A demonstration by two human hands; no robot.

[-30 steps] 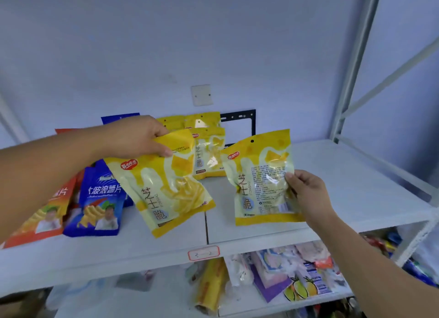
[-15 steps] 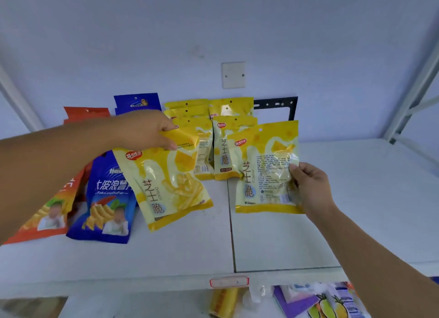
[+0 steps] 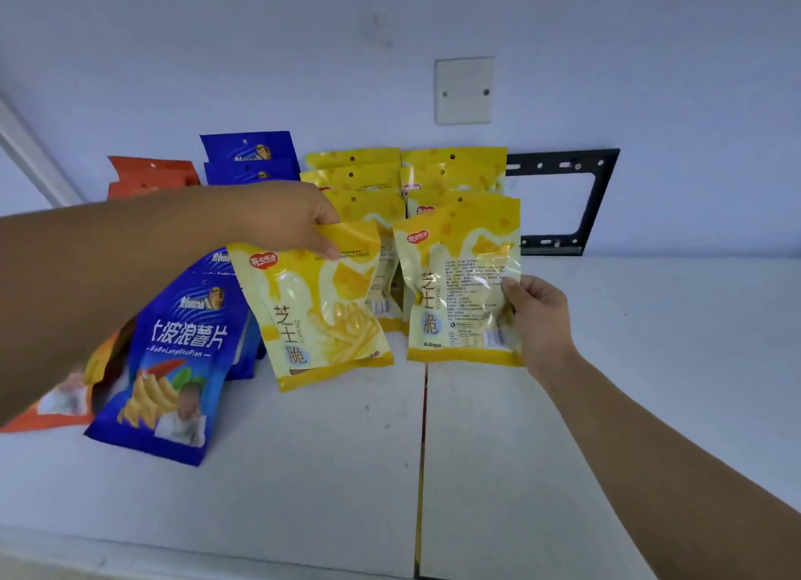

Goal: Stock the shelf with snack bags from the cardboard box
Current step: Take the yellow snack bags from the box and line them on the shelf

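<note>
My left hand [image 3: 281,220] pinches the top of a yellow snack bag [image 3: 320,311], which hangs tilted with its bottom near the white shelf [image 3: 303,471]. My right hand [image 3: 537,315] grips the right edge of a second yellow snack bag [image 3: 455,285], held upright just right of the first. Both bags are in front of two rows of the same yellow bags [image 3: 455,168] leaning toward the back wall. The cardboard box is out of view.
Blue chip bags [image 3: 177,358] and orange bags [image 3: 147,174] stand in rows on the left of the shelf. A black metal bracket [image 3: 598,202] and a white wall plate [image 3: 463,90] are on the wall behind. The shelf's right half is bare.
Both hands have carried their yellow bags farther back onto the shelf, up to the front of the yellow rows. My view has moved closer and left.
</note>
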